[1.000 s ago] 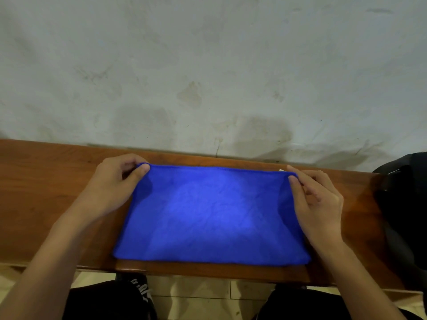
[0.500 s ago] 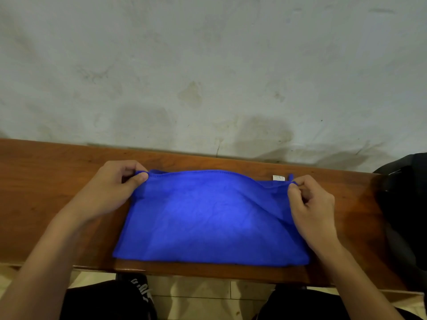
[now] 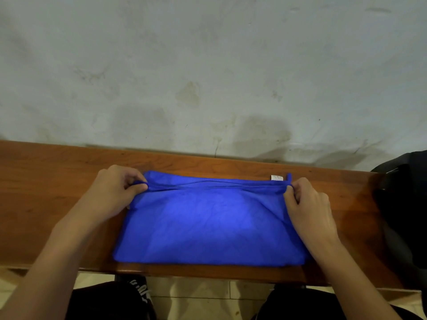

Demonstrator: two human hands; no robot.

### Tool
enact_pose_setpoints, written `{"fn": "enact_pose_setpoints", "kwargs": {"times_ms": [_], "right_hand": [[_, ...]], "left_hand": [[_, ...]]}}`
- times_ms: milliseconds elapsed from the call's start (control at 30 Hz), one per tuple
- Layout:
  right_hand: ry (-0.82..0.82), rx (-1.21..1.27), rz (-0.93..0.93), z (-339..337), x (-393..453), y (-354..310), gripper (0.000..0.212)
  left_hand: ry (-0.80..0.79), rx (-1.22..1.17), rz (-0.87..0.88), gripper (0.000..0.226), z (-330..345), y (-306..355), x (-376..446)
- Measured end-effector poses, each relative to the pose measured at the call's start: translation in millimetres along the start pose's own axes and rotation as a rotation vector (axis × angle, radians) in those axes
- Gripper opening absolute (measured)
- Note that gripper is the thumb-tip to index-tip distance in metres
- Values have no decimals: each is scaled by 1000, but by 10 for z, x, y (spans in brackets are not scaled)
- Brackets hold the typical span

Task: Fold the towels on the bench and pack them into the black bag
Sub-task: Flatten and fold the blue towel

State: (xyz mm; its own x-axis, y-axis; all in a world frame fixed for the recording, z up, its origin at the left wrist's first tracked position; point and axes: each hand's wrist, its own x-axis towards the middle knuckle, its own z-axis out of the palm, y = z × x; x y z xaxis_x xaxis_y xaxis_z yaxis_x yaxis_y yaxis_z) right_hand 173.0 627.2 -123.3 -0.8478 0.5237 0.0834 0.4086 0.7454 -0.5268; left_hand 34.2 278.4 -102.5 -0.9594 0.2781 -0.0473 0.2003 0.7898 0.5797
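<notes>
Folding is the step in hand, judging by the layout: a long wooden table (image 3: 57, 181) runs along a stained wall (image 3: 208, 65), and on it, in front of the person, lies a blue towel (image 3: 208, 227), spread flat with its near edge close to the table's front lip. At the far right of the table sits the black bag (image 3: 406, 204), well apart from the towel and only partly in view; whether it is open cannot be told. The left hand (image 3: 111, 195) pinches the towel's far-left corner between thumb and curled fingers, and the right hand (image 3: 307, 204) pinches the far-right corner the same way. That far edge is raised off the layer beneath, which shows as a strip behind it with a small white label (image 3: 276, 177). The next move probably calls for carrying both corners evenly toward the near edge, keeping the cloth taut so the halves line up, then pressing the crease flat before any packing
</notes>
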Motion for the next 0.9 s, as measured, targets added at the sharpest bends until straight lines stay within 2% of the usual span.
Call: {"fn": "enact_pose_setpoints", "kwargs": {"times_ms": [100,233,367,500,633,767,900], "right_hand": [[41,-74,-7,10,-5,11,20],[124,-60,-153,48,-9,63,8],[85,-9,-155,130,45,143,7],[45,45,-168,145,75,149,12],[66,84,-214,130,78,165,15],[162,299,-154,69,49,66,17],[200,496,-45,-2,22,-30,16]], "left_hand": [[34,38,9,32,24,34,1],[80,7,106,37,59,38,26],[89,11,122,20,119,27,44],[95,-57,150,30,156,58,53],[106,-105,157,28,197,80,61],[162,-218,123,26,177,75,86],[55,-385,114,25,127,77,75]]}}
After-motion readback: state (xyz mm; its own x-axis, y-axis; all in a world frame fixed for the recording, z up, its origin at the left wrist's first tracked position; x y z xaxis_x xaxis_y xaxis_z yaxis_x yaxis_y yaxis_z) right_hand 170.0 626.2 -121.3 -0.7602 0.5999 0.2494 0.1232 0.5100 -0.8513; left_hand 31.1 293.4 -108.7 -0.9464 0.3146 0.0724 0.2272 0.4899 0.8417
